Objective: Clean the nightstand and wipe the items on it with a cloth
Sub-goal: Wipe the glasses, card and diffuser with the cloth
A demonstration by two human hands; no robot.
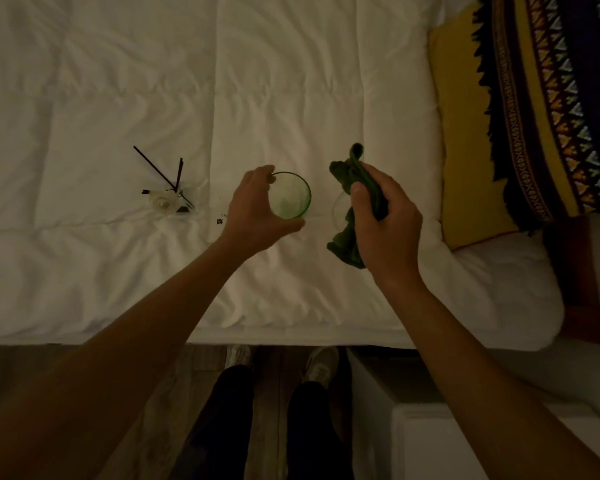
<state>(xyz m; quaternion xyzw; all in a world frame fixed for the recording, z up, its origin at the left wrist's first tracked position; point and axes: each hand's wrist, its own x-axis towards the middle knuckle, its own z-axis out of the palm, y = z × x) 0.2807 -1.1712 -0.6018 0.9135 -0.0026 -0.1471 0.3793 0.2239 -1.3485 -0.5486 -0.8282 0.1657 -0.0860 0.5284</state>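
The bed (pixel 291 98), covered by a white quilt, fills most of the view. A yellow pillow (pixel 465 150) and a patterned fringed blanket (pixel 551 98) lie at its right end. The corner of a white unit (pixel 499 441) shows at lower right beside the bed; whether it is the nightstand cannot be told, and its surface is largely out of view.

Task status, as a judgement: the items stand on the quilt, not on the nightstand, which suggests they were moved off it for wiping. Item wiping is in progress. Nightstand cleaning cannot be confirmed as done.

Both forearms extend forward over the mattress edge. The right hand (pixel 381 220) is held palm-down, grip pinching a bunched green cloth (pixel 347 244) between thumb and fingers. The left hand (pixel 253 209) curves around the green glass (pixel 290 195), thumb and fingers at its rim; the glass stands upright on the quilt, just left of the cloth. A reed diffuser (pixel 165 199) with dark sticks stands well apart to the left, untouched.
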